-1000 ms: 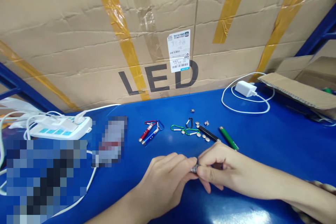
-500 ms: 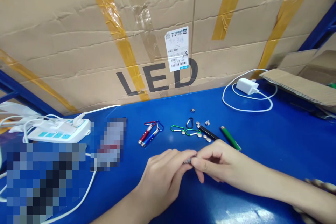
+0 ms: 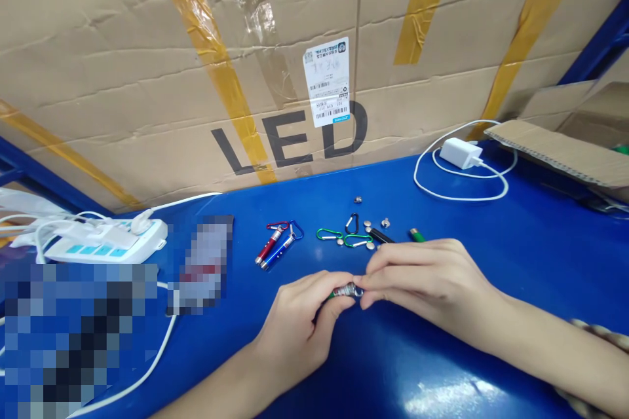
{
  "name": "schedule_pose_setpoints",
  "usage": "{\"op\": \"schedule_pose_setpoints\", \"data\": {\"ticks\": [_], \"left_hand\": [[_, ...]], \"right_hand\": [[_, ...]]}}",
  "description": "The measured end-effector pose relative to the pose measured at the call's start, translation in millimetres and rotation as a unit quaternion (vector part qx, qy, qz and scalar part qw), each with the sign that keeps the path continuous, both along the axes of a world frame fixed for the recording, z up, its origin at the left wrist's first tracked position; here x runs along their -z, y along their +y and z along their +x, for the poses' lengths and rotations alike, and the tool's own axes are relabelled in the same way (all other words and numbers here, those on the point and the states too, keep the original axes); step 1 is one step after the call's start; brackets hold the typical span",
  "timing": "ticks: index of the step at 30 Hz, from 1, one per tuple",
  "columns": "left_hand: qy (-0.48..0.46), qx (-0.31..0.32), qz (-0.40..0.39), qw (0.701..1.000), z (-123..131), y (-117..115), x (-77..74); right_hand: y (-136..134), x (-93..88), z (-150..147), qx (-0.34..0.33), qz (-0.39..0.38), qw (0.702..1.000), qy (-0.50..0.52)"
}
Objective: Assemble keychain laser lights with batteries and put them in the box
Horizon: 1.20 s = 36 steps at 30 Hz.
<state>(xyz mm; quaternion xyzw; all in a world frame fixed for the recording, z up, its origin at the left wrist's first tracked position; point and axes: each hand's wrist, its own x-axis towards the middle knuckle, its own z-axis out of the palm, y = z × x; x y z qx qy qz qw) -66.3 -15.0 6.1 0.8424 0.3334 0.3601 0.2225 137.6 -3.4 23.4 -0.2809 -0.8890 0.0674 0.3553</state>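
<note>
Both hands work close together over the blue desk, at its near side. Left hand curled around the green-and-silver flashlight, thumb and fingers closed on its body. Right hand pinches the metal end with its fingertips; cannot tell whether that end is a separate piece.

Risks, as I judge them: the part is small and smooth, so a weak or off-centre pinch could let it slip. If dropped, it could roll, or mix with the loose metal caps just beyond. Right knuckles are close to the black tube and green tube; a careless sweep could knock either.

Orientation: flashlight's long axis runs roughly left to right across the view, right end a little higher in the picture. Metal end points toward the right hand, green end back into the left palm.
</note>
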Motion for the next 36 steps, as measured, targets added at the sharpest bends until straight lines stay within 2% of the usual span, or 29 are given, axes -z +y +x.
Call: {"op": "schedule_pose_setpoints", "data": {"ticks": [5,8,13,20,22,27,29,32,36], "left_hand": [[0.002,0.024,-0.096,0.995,0,-1,1.4],[-0.014,0.02,-0.116,0.993,0,-4,4.2],[-0.01,0.034,-0.085,0.996,-1,-7,6.7],[-0.026,0.033,-0.014,0.999,-1,-7,10.5],[-0.03,0.029,0.004,0.999,-2,-6,11.3],[-0.023,0.036,0.036,0.998,-2,-1,10.8],[-0.027,0.039,0.043,0.998,-2,-1,10.5],[-0.025,0.038,0.054,0.997,-1,-1,10.5],[-0.014,0.03,0.066,0.997,-2,-2,9.9]], "right_hand": [[0,3.1,-1,-0.007,-0.034,0.999,0.024],[0,2.9,-3,-0.015,-0.088,0.995,0.048],[2,1.2,-7,0.011,-0.227,0.97,0.082],[1,1.6,-12,0.048,-0.359,0.926,0.105],[-1,0.7,-13,0.048,-0.363,0.923,0.121],[-3,-1.9,-15,0.032,-0.325,0.937,0.125],[-4,-2.7,-15,0.031,-0.336,0.932,0.134],[-6,-3.5,-16,0.04,-0.404,0.901,0.15],[-6,-3.4,-17,0.039,-0.537,0.828,0.154]]}}
